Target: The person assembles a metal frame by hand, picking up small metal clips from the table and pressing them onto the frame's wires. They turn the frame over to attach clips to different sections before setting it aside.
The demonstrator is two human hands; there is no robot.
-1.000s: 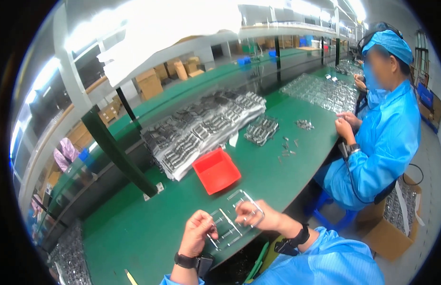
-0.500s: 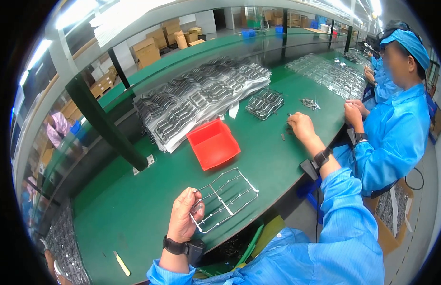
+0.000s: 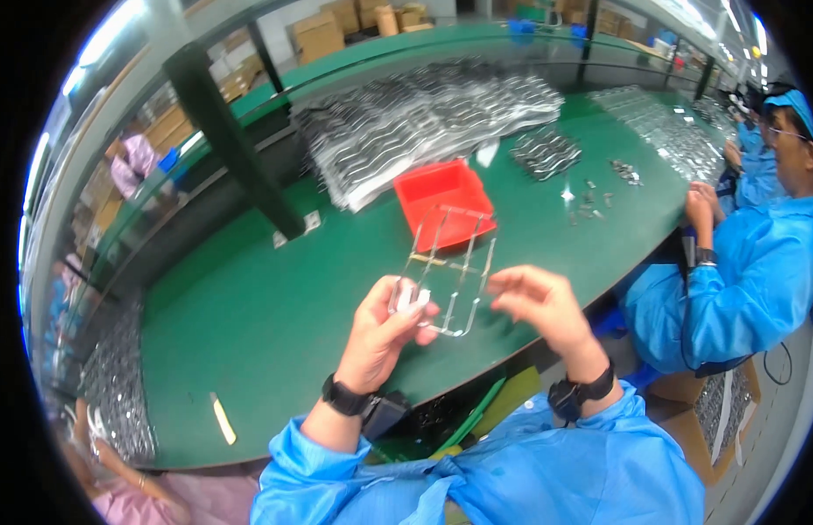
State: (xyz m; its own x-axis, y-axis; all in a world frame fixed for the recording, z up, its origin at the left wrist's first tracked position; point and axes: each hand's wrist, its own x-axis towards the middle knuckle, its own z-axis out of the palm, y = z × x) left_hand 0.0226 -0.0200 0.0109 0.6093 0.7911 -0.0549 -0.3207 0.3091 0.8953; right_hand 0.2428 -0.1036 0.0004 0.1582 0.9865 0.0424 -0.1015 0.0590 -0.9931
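My left hand (image 3: 382, 337) grips a thin, pale wire-like frame (image 3: 463, 273) with several crossbars, pinching its lower left side. The frame is tilted up over the table, and its far end overlaps the red tray (image 3: 441, 197) in view. A small whitish piece (image 3: 413, 298) shows by the left thumb; blur hides its kind. Just right of the frame is my right hand (image 3: 546, 306), its fingers loosely bent toward the frame's edge, thumb and forefinger apart. Nothing can be made out between them. Small metal parts (image 3: 590, 199) lie scattered on the green table beyond that hand.
Layered wavy metal pieces on white sheets (image 3: 424, 131) are heaped behind the tray. Right of them are a smaller pile (image 3: 546, 154) and a clear-looking stack (image 3: 669, 131). A yellow-handled knife (image 3: 223, 420) lies at left. A green post (image 3: 236, 144) rises nearby. A co-worker (image 3: 739, 280) sits at right.
My right hand has come from the small parts back toward the frame. My left hand has raised the frame and turned it more upright. The view has shifted, showing a pink sleeve at lower left.
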